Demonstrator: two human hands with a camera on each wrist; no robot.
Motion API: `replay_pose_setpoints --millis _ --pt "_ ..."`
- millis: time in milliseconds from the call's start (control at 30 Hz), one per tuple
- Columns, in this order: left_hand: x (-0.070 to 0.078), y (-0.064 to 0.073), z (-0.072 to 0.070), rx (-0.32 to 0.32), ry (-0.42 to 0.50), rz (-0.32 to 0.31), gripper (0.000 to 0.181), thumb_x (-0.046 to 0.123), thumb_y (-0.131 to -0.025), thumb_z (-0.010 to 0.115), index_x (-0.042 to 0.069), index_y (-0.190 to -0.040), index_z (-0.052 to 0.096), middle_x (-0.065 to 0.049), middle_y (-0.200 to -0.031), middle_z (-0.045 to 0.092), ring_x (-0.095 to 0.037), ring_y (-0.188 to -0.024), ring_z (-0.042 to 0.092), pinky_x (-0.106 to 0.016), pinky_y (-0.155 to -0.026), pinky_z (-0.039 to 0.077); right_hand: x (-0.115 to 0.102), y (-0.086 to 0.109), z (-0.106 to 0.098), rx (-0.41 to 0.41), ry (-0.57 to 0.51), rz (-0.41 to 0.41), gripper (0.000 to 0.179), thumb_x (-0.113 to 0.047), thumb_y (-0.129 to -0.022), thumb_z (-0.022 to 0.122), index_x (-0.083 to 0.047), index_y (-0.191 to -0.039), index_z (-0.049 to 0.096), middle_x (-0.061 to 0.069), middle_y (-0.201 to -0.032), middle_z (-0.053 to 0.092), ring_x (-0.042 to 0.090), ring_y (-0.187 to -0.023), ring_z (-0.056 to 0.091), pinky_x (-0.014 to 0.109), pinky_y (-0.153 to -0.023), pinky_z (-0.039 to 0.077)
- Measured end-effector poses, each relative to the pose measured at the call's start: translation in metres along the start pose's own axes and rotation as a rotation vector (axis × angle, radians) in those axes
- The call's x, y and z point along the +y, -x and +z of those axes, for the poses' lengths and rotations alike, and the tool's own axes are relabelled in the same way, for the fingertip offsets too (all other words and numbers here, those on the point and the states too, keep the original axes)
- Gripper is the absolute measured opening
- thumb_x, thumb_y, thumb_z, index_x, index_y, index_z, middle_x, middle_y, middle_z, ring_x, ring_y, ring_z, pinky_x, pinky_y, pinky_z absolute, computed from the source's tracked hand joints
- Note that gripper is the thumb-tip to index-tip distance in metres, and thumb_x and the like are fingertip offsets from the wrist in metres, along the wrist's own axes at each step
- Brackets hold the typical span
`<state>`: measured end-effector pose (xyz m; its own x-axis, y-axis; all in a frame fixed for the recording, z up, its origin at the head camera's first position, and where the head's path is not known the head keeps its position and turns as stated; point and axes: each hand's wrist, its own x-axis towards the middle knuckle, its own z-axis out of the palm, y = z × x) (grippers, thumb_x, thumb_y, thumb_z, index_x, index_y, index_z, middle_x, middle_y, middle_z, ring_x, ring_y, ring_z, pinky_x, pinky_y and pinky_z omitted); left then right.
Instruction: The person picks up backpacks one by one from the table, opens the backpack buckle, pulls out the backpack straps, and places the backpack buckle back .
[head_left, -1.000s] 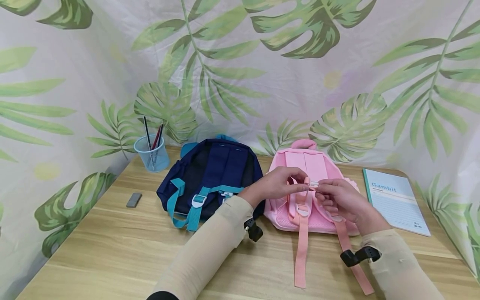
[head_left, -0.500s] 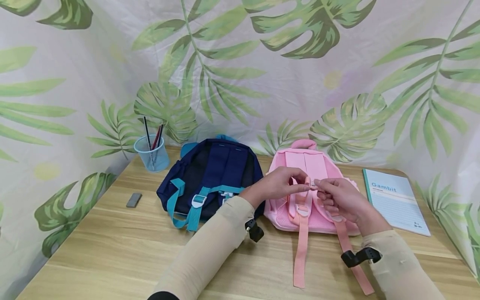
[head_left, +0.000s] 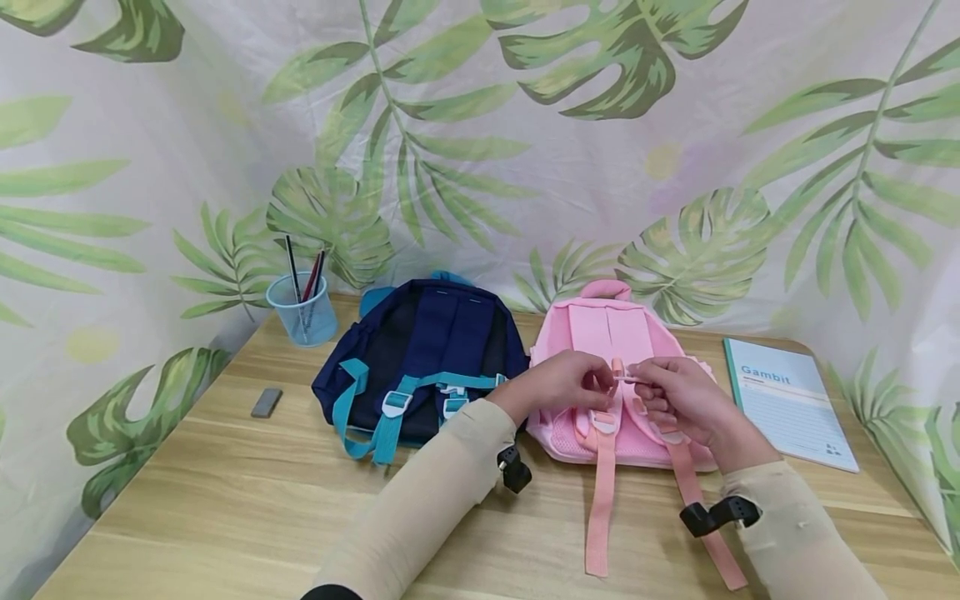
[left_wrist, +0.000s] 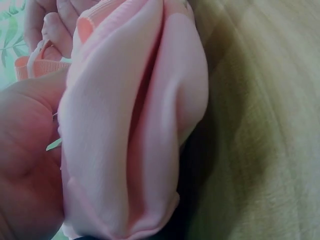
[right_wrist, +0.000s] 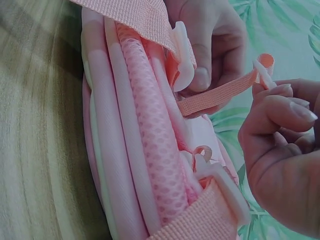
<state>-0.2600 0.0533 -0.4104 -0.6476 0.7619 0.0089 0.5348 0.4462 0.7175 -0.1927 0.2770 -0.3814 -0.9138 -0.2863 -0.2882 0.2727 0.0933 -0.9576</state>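
Note:
A pink backpack [head_left: 551, 333] lies with its strap side up on the table. Over it my right hand [head_left: 678, 392] pinches a small white plastic buckle [right_wrist: 264, 75]. A peach webbing strap [right_wrist: 220, 93] loops through this buckle and runs back toward the backpack. At the strap's other side my left hand [head_left: 566, 383] is curled, with thumb and fingers about the webbing; its exact contact is partly hidden. In the left wrist view, the backpack's pale pink side [left_wrist: 105, 125] hides part of the left fingers. White strap adjusters [head_left: 604, 421] and long loose strap tails [head_left: 600, 517] lie nearer me.
A navy backpack [head_left: 431, 333] with teal straps [head_left: 386, 437] lies to the left. Beyond it stand a blue mesh pen cup [head_left: 303, 321] holding pencils and a grey eraser [head_left: 266, 402]. A notebook [head_left: 795, 408] lies at the right. A leaf-print curtain [head_left: 450, 125] hangs behind the table.
My left fingers have shifted slightly down toward me, baring more of the peach strap's loop. The right hand stays nearly in place, and the white buckle has turned between its fingers.

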Motion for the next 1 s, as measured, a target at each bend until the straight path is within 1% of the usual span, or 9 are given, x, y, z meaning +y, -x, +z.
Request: replay_pose_setpoints --millis 233,500,667,800,933,1000 --pt "0.0009 -0.0001 0.0050 0.009 -0.054 -0.007 0.017 0.022 -0.100 0.080 0.012 -0.113 0.076 0.002 -0.096 0.073 -0.006 -0.087 0.062 -0.017 -0.082 0.049 0.0033 0.0017 0.0005 -0.014 -0.019 -0.024 0.026 -0.018 -0.115 0.048 -0.012 -0.098 0.066 -0.005 -0.075 0.050 0.004 -0.056 0.041 0.017 -0.049 0.036" --pt "0.0030 0.0007 0.0060 0.013 -0.080 -0.017 0.013 0.024 -0.100 0.081 0.015 -0.107 0.077 0.004 -0.092 0.070 -0.007 -0.086 0.061 -0.018 -0.081 0.048 0.0047 0.0028 -0.0011 0.013 -0.060 -0.023 0.029 -0.018 -0.115 0.048 -0.015 -0.095 0.069 -0.005 -0.073 0.050 0.005 -0.056 0.041 0.017 -0.050 0.036" --pt "0.0028 -0.0002 0.0073 0.012 -0.116 -0.018 0.012 0.025 -0.100 0.080 0.015 -0.107 0.077 0.005 -0.092 0.071 -0.006 -0.086 0.061 -0.017 -0.080 0.048 0.0035 0.0032 -0.0013 0.021 -0.071 -0.027 0.031 -0.018 -0.115 0.048 -0.016 -0.094 0.070 -0.005 -0.073 0.051 0.005 -0.056 0.042 0.017 -0.050 0.037" --pt "0.0025 -0.0003 0.0087 0.005 -0.155 -0.037 0.012 0.025 -0.101 0.080 0.016 -0.107 0.077 0.005 -0.093 0.071 -0.006 -0.086 0.061 -0.018 -0.080 0.048 0.0012 0.0037 -0.0014 -0.001 -0.099 -0.070 0.033 -0.016 -0.116 0.045 -0.016 -0.093 0.070 -0.006 -0.072 0.050 0.005 -0.056 0.041 0.018 -0.051 0.036" --pt "0.0023 0.0007 0.0104 0.002 -0.182 -0.053 0.012 0.026 -0.101 0.079 0.017 -0.108 0.077 0.006 -0.093 0.070 -0.006 -0.086 0.061 -0.018 -0.080 0.048 -0.0023 0.0049 -0.0016 -0.022 -0.145 -0.142 0.038 -0.012 -0.116 0.042 -0.017 -0.089 0.070 -0.008 -0.069 0.048 0.006 -0.055 0.034 0.020 -0.053 0.026" --pt "0.0029 0.0018 0.0108 0.006 -0.183 -0.055 0.013 0.027 -0.101 0.079 0.017 -0.109 0.077 0.006 -0.093 0.070 -0.007 -0.087 0.061 -0.018 -0.080 0.048 -0.0041 0.0057 -0.0018 -0.032 -0.169 -0.164 0.040 -0.012 -0.116 0.043 -0.017 -0.088 0.071 -0.008 -0.068 0.048 0.007 -0.055 0.030 0.023 -0.054 0.022"
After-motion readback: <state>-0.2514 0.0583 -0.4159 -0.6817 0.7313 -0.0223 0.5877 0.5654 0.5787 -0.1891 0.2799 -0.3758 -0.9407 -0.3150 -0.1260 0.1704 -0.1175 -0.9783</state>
